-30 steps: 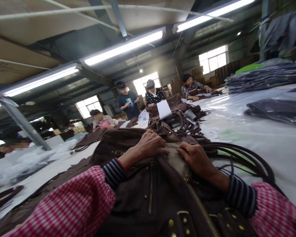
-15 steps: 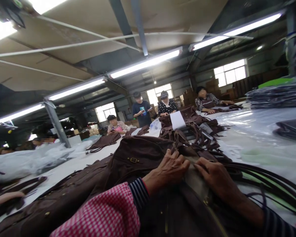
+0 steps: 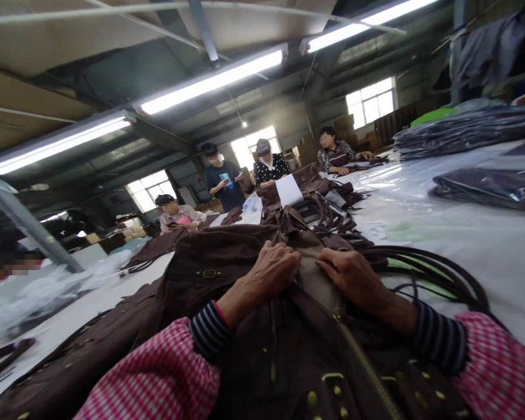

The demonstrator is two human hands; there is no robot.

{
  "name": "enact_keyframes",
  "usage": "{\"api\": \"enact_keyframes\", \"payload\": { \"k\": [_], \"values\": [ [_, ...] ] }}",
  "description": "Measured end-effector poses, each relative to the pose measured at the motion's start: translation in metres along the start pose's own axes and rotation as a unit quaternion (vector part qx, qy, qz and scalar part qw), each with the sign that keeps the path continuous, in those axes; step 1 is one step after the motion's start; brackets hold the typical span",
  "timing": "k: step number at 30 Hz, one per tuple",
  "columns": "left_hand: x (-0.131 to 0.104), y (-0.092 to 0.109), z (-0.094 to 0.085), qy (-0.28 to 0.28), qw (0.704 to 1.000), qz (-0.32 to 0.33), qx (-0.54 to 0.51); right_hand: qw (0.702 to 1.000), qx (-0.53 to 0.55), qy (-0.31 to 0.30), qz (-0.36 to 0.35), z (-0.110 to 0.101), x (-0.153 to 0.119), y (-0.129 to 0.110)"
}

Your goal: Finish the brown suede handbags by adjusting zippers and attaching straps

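Observation:
A dark brown bag [image 3: 249,344] with brass zippers and studs lies right in front of me. My left hand [image 3: 276,265] has its fingers curled closed on the bag's edge, left of the zip opening. On the opposite side, my right hand [image 3: 347,271] pinches the other edge with thumb and bent fingers. Between them the beige lining [image 3: 312,265] shows in the gap. A zipper slider [image 3: 336,315] sits below the gap, its brass teeth [image 3: 371,373] running toward me. Brown straps [image 3: 446,268] loop out at the right.
More brown bags lie at the left [image 3: 96,332] and ahead [image 3: 306,181], one with white paper [image 3: 289,189] on it. Plastic-wrapped dark packs [image 3: 459,131] are stacked at the right back. Clear plastic bags [image 3: 39,280] heap at the left. Several people [image 3: 227,178] are around the far table.
My view has tilted downward and turned right, so more of the bag's zipper and studs show. Both hands keep their hold on the bag's edges.

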State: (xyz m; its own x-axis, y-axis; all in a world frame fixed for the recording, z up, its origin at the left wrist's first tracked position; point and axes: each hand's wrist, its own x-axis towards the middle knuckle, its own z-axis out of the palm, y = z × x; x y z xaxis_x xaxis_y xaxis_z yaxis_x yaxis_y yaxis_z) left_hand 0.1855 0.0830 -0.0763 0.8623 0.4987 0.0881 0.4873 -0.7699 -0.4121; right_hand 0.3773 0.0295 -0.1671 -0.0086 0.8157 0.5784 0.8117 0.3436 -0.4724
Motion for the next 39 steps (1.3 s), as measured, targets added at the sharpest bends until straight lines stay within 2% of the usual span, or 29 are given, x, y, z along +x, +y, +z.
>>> {"api": "enact_keyframes", "payload": {
  "k": [4,6,9,11,13,15,17,18,26,35,39],
  "values": [
    [-0.001,-0.001,-0.002,0.016,0.999,-0.011,0.028,1.0,-0.025,-0.006,-0.003,-0.002,-0.001,-0.003],
    [-0.002,0.005,-0.003,0.027,0.998,0.019,0.053,0.999,-0.035,-0.008,-0.001,-0.003,-0.001,-0.005],
    [-0.005,0.013,-0.004,0.056,0.989,0.098,0.091,0.999,-0.052,-0.015,0.004,-0.004,-0.001,-0.007],
    [-0.006,0.015,-0.004,0.081,0.985,0.115,0.096,0.998,-0.061,-0.019,0.009,-0.004,-0.001,-0.008],
    [-0.005,0.011,-0.003,0.088,0.993,0.061,0.052,0.998,-0.059,-0.016,0.01,-0.004,-0.001,-0.008],
    [-0.002,0.003,-0.003,0.062,0.996,-0.045,-0.046,0.999,-0.046,-0.011,0.006,-0.004,-0.001,-0.008],
    [0.0,-0.006,-0.004,0.021,0.981,-0.13,-0.143,0.999,-0.031,-0.008,-0.003,-0.004,-0.002,-0.008],
    [0.001,-0.009,-0.004,0.007,0.974,-0.148,-0.174,1.0,-0.025,-0.007,-0.007,-0.004,-0.002,-0.007],
    [-0.002,-0.016,-0.002,0.022,0.951,-0.085,-0.298,1.0,-0.017,-0.014,-0.014,-0.002,-0.003,-0.004],
    [-0.004,-0.021,-0.008,-0.021,0.981,-0.031,-0.19,1.0,-0.003,-0.021,-0.012,-0.005,-0.003,-0.007],
    [-0.004,-0.02,-0.007,-0.016,0.981,-0.052,-0.186,1.0,0.001,-0.019,-0.015,-0.005,-0.005,-0.008]
  ]
}}
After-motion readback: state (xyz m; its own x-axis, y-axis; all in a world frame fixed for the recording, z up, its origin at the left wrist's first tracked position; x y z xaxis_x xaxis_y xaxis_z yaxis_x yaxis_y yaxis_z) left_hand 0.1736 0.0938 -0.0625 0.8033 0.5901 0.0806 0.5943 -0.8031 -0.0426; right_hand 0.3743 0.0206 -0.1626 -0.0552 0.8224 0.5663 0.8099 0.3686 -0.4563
